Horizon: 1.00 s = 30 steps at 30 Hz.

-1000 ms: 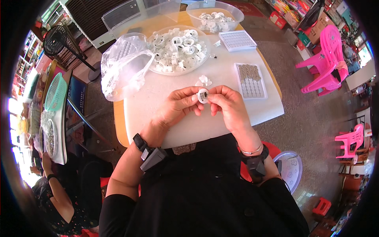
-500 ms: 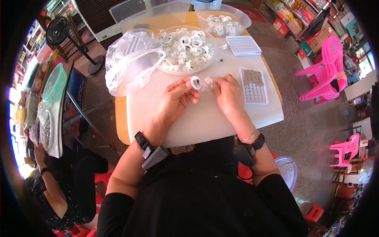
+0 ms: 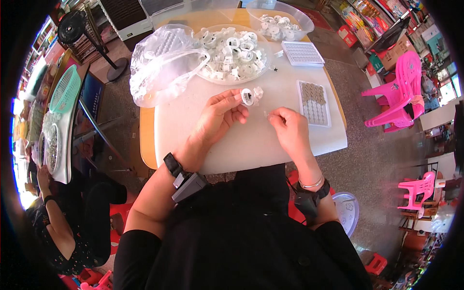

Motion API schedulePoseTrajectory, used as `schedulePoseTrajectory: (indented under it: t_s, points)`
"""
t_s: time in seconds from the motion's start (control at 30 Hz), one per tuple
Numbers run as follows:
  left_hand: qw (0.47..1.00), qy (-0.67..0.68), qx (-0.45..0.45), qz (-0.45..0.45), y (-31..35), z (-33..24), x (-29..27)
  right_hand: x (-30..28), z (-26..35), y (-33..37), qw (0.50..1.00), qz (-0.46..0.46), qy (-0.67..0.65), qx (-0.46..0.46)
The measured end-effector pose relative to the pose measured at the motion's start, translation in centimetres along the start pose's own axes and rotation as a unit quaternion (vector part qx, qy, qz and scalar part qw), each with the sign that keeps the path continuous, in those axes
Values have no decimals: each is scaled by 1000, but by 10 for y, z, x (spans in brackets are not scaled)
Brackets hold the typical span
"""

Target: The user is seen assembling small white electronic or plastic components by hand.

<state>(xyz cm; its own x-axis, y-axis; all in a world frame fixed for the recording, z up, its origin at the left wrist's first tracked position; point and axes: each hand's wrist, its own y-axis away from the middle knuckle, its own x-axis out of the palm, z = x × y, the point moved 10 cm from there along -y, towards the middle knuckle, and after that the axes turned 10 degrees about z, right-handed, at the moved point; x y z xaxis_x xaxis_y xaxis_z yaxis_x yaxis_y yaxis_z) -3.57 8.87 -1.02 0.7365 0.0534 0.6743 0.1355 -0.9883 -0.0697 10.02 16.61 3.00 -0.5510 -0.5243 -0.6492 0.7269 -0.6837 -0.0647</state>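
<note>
My left hand (image 3: 223,113) pinches a round white plastic part (image 3: 247,96) with a dark mark in it, between thumb and forefinger. A crumpled-looking translucent white piece (image 3: 258,95) sits against the far side of that part. To the right and a little nearer, my right hand (image 3: 291,126) has its thumb and fingertips closed together. A tiny clear bit (image 3: 267,114) shows at those fingertips, too small to name. Beside the right hand lies a white tray (image 3: 315,121) partly filled with round greyish-brown discs (image 3: 313,91).
A clear bowl (image 3: 265,72) heaped with similar white parts (image 3: 233,54) stands beyond my hands, next to a clear plastic bag (image 3: 159,67). Farther right are stacked white trays (image 3: 303,53) and another clear bowl (image 3: 305,26). At the left, another person's arm (image 3: 57,212) reaches a side table.
My right hand has drawn back from the white part, nearer to me and slightly right. The left hand still grips the part, and the translucent piece stays beside it.
</note>
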Motion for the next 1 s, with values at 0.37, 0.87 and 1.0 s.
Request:
schedulePoseTrajectory:
  t_s: [0.37, 0.87, 1.0]
  points:
    - [1000, -4, -3, 3, 0, 1, 1, -8, 20, 29, 986, -24, 142, -84]
    - [1000, -12, -11, 2, 1, 1, -1, 4, 31, -4, 971, -4, 175, -163]
    - [1000, -14, -11, 6, 0, 3, -3, -2, 26, 3, 976, -1, 157, -148]
